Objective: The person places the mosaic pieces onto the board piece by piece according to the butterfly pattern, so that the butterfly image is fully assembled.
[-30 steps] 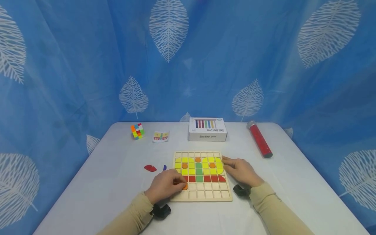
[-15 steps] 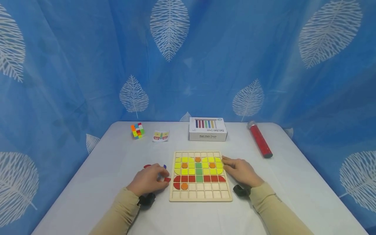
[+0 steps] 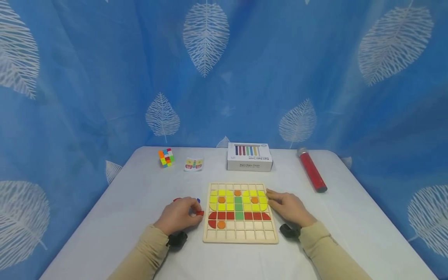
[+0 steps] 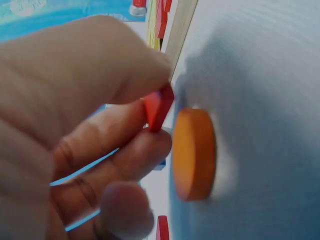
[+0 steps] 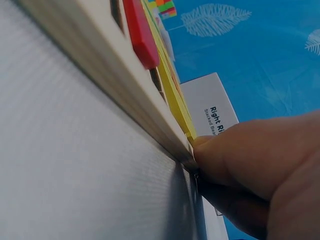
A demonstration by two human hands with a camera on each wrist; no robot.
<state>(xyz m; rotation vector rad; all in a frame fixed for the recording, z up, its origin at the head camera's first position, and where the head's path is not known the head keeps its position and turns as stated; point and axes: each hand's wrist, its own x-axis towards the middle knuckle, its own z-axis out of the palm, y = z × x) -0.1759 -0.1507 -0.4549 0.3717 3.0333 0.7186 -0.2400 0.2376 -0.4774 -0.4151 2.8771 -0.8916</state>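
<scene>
Just left of the wooden grid board (image 3: 241,241), my left hand (image 3: 177,216) pinches a small red piece (image 4: 156,110) between thumb and fingers. Below it, in the left wrist view, an orange disc (image 4: 192,155) lies on the table. A red piece (image 3: 176,199) and a blue piece (image 3: 198,200) show partly behind that hand. The board bears yellow, green, red and orange tiles, with an orange disc (image 3: 221,224) in the row under the red ones. My right hand (image 3: 290,209) touches the board's right edge, its fingers fairly straight; in the right wrist view the thumb (image 5: 215,150) meets the rim.
Behind the board stand a puzzle cube (image 3: 166,158), a picture card (image 3: 194,164) with a similar coloured pattern, and a white box (image 3: 249,157). A red microphone-shaped object (image 3: 312,171) lies at the back right. White cloth (image 3: 140,186) covers the table.
My left hand has let go of the orange disc on the board, moved left off it and taken a red piece. The right hand has stayed at the board's edge.
</scene>
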